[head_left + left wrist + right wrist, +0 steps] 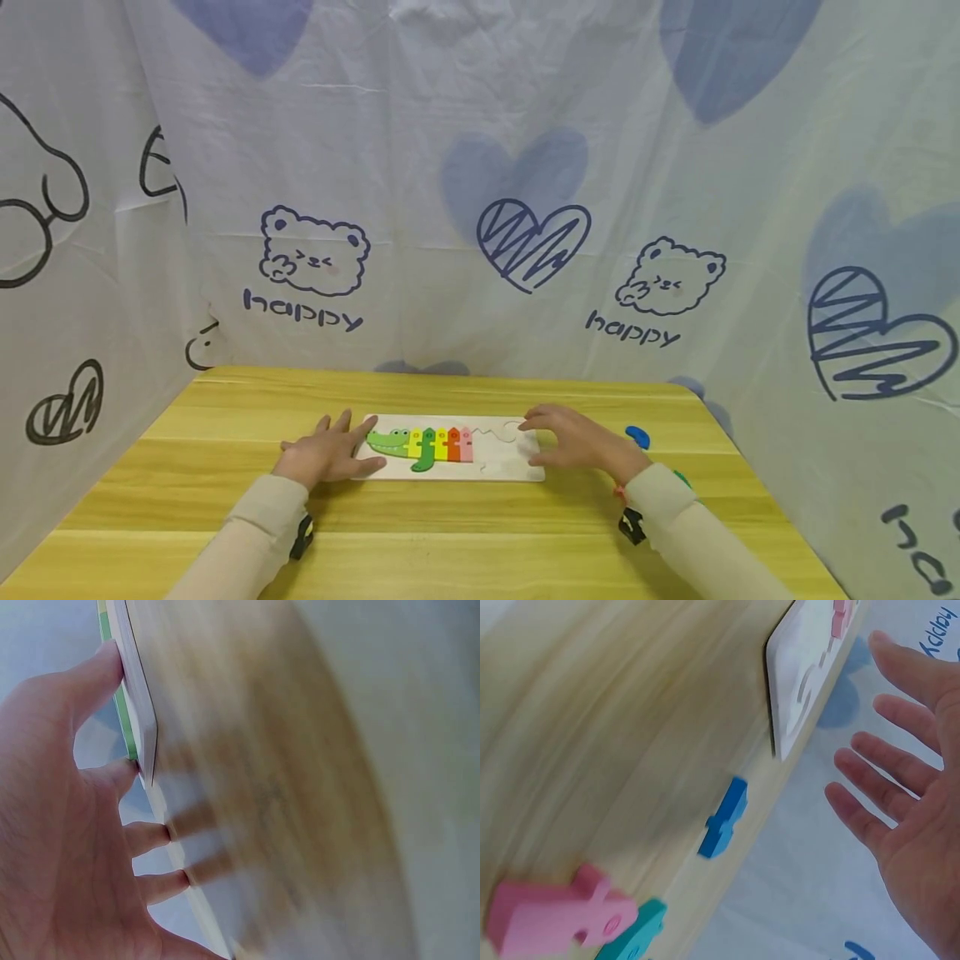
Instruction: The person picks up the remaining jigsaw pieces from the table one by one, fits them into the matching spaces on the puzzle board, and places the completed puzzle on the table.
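Note:
A pale puzzle board (502,472) lies on the table with a crocodile's green head (387,442), yellow, green, orange and pink body pieces and a green leg set in it. Its right part shows bare recess outlines. My left hand (322,450) is spread at the board's left end, thumb and index finger touching it; the other fingertips rest on the table in the left wrist view. Over the board's right end is my right hand (573,442), fingers apart and holding nothing. A blue piece (724,821), a pink piece (555,919) and a teal piece (637,934) lie loose nearby.
The wooden table (420,542) reaches back to a white curtain (420,333) printed with hearts and bears. Curtain also hangs along the left and right sides. My right wrist partly covers the loose pieces in the head view.

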`<state>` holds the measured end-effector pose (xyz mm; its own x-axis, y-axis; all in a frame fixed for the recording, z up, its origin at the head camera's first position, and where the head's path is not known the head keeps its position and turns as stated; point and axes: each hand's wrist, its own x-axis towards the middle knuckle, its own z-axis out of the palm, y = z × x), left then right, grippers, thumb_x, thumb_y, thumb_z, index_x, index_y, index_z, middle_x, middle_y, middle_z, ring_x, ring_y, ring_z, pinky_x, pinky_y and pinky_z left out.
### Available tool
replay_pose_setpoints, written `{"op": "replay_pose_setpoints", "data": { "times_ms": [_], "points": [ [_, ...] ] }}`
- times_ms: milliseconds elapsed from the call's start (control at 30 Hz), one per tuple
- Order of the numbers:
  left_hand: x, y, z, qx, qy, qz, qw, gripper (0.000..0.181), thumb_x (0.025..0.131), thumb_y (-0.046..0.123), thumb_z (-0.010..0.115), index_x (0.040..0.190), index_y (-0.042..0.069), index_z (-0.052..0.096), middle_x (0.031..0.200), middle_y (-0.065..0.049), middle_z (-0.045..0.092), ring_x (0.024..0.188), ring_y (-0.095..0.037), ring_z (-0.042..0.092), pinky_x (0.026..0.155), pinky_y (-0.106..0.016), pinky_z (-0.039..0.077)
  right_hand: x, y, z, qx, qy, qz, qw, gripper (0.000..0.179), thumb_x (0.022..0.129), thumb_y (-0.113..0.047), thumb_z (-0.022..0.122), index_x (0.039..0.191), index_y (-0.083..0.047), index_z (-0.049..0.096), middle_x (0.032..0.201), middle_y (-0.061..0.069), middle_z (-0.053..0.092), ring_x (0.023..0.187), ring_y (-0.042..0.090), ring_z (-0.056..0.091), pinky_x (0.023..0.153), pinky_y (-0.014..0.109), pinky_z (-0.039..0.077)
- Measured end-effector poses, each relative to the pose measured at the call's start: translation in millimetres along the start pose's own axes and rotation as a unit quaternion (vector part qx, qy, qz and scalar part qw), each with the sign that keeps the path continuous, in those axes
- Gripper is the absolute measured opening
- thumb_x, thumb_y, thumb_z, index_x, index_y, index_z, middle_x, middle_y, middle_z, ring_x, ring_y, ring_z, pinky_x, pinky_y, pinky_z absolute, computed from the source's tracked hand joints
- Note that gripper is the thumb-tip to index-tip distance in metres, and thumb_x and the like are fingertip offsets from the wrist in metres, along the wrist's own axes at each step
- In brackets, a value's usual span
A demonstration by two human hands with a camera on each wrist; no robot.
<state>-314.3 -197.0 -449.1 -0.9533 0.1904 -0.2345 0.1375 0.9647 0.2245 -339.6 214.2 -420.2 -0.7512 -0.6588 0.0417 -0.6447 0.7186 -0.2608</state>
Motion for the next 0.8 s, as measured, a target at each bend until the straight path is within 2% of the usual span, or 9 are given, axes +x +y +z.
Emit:
{"op": "replay_pose_setpoints", "data": {
  "times_ms": [167,400,800],
  "points": [
    [-0.8,0.8,0.4,-0.001,0.001,0.001,1.0000,0.091,0.093,0.074,0.053,0.164,0.024,0.029,0.169,-0.028,0.019,0.151,-0.063,0.018,0.089,-0.099,0.020,-17.6,8,-4,-0.025,0.003,-0.019,0.9995,0.050,0.091,-0.028,0.079,0.133,-0.003,0.068,0.143,0.020,0.061,0.134,0.042,0.056,0.114,0.059,0.046],
    [-0.5,1.2,1.0,0.000,0.002,0.000,1.0000,0.090,0.093,0.074,0.053,0.164,0.024,0.029,0.169,-0.028,0.020,0.151,-0.063,0.018,0.089,-0.099,0.020,-38.6,23,-3,-0.045,0.008,-0.015,0.9988,0.051,0.091,-0.031,0.080,0.132,-0.003,0.068,0.140,0.019,0.063,0.130,0.039,0.058,0.111,0.057,0.049],
    [-1.4,-0.2,0.7,0.003,0.004,0.004,1.0000,0.091,0.093,0.074,0.052,0.164,0.023,0.028,0.169,-0.028,0.020,0.151,-0.063,0.018,0.088,-0.099,0.020,-68.6,32,-9,-0.036,0.004,-0.016,0.9992,0.054,0.089,-0.030,0.081,0.134,-0.004,0.066,0.139,0.022,0.062,0.128,0.043,0.059,0.107,0.061,0.050]
  ]
}}
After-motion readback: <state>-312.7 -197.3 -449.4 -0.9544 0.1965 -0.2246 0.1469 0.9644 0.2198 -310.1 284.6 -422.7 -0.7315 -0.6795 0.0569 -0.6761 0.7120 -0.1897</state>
